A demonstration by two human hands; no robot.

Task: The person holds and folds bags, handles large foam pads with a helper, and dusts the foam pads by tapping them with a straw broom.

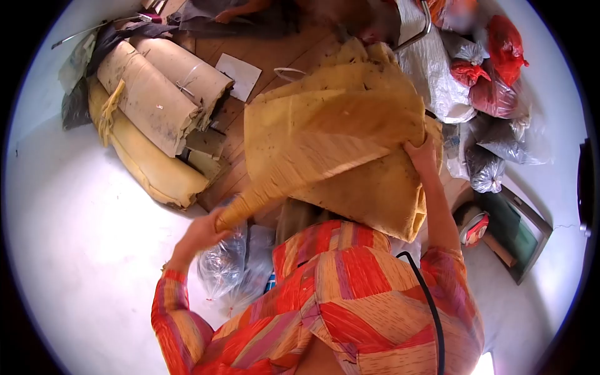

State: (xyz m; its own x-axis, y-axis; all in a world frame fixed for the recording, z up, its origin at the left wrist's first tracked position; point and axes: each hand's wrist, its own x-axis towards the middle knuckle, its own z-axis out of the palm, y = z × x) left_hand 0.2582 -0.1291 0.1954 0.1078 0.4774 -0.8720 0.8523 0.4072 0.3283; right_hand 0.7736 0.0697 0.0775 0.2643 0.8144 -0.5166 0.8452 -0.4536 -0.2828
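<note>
A strip of yellow-brown cloth (pixel 306 159) is stretched slantwise in front of me, blurred by motion. My left hand (pixel 203 232) is closed around its narrow, bunched end at lower left. At the other end, my right hand (pixel 422 155) grips the cloth near the right edge of the pile, its fingertips partly hidden. Under the strip lies a folded yellow-brown sheet (pixel 375 200), thick and stained with dark specks. I cannot tell whether strip and sheet are one piece.
Rolled, worn padding (pixel 147 103) lies on the left. Tied plastic bags (pixel 505 50) and a white sack (pixel 431 75) line the right side, near a framed panel (pixel 515 234). More clear bags (pixel 224 262) sit by my left arm. Another person's hand (pixel 234 12) shows at the top.
</note>
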